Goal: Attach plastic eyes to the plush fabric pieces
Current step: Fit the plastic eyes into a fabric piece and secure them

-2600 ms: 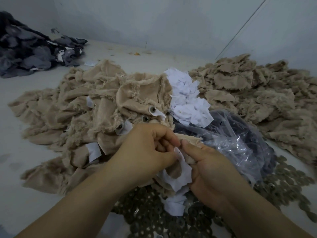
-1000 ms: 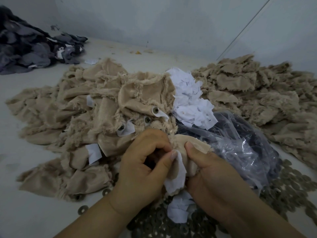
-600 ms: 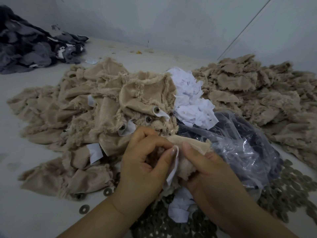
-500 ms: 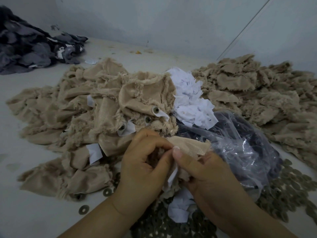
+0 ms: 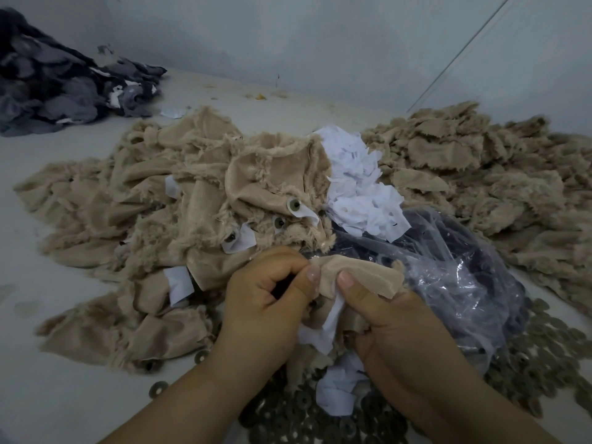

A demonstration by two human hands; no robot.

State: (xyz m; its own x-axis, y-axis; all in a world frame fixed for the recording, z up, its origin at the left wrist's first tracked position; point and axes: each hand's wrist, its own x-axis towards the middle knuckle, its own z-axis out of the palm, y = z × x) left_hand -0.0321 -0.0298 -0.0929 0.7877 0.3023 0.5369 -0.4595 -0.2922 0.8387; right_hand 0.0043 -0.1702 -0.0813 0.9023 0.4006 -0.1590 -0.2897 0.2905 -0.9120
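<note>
A beige plush fabric piece [image 5: 362,275] with a white backing patch [image 5: 328,325] is held between both hands at the lower centre. My left hand [image 5: 262,312] pinches its left edge, thumb on top and fingers curled. My right hand [image 5: 394,328] grips it from the right, the thumb pressing the fabric's front. No plastic eye shows in the held piece. Just behind, finished pieces in the left beige pile [image 5: 134,225] show round eye backs [image 5: 294,205].
Metal washers [image 5: 544,354] lie scattered along the near edge and right. A clear plastic bag [image 5: 448,261] of dark parts sits right of my hands. White patches [image 5: 362,193] heap behind it. Another beige pile [image 5: 480,174] lies far right, dark fabric [image 5: 54,88] far left.
The held piece has been folded and turned. My thumbs have closed together on its top edge and the white patch now hangs below them.
</note>
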